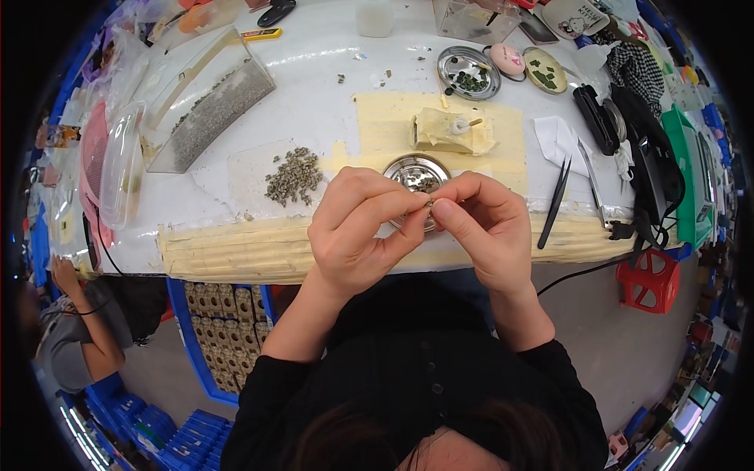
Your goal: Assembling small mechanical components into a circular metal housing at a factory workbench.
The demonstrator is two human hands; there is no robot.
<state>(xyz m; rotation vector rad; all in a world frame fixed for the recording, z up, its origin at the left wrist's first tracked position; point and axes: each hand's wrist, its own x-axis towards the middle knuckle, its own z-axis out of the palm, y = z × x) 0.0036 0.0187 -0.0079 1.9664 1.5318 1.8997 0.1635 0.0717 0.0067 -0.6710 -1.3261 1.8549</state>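
My left hand (345, 228) and my right hand (495, 228) meet fingertip to fingertip over a round metal dish (390, 166). Thumb and forefinger are pinched together on each side. A tiny brownish piece (430, 203) shows where the tips meet, too small to name. Small loose pieces (415, 174) lie in the dish, partly covered by my fingers. Left of my left hand sits a heap of small grey-green pieces (293, 176). Beyond the dish stands a tape-wrapped block (448, 133) with a short stick on top.
A clear box of grey granules (224, 106) lies tilted at the left. Dark tweezers (556, 204) and silver tweezers (594, 184) are at the right. Farther back are a dish of dark green bits (470, 72) and a red stool (650, 281). Another person's arm (86, 318) shows at far left.
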